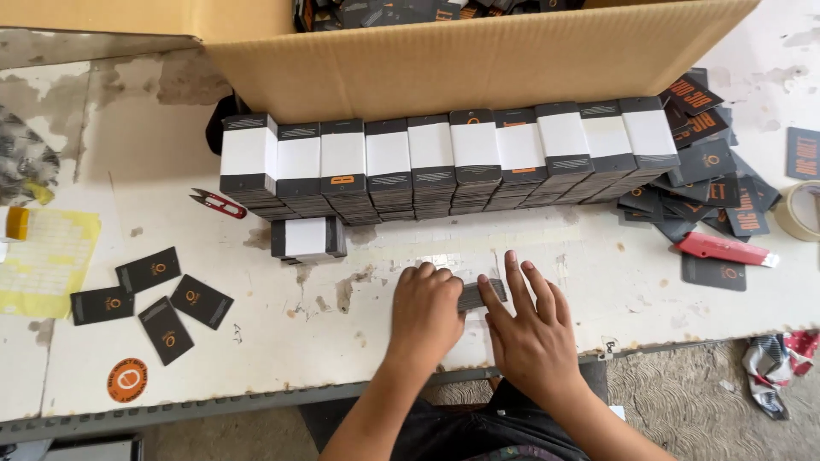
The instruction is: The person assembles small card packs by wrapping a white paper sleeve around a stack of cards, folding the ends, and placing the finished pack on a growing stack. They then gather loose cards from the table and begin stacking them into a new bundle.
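Pressing in from both sides, the left hand and the right hand meet over a small stack of dark cards lying flat near the front edge of the white tabletop. Left fingers are curled narrow, knuckles up, closed against the stack's left end; right fingers lie long and slightly spread, flat over its right end, so only a thin band of card edges peeks out between the two hands. Just behind them, a long row of banded bundles, dark cards wrapped in white paper sleeves, stands piled several layers deep against the wall of a big cardboard box. One single bundle sits alone in front of the row's left part, well left of the hands. Over on the left, four loose dark cards lie scattered, with a round orange sticker nearer the tabletop's edge and a yellow sheet further out. Small red snips rest beside the row's left end. To the right, a heap of loose cards spills out, a red utility knife lies on its near side, and a tape roll shows at the far right border.
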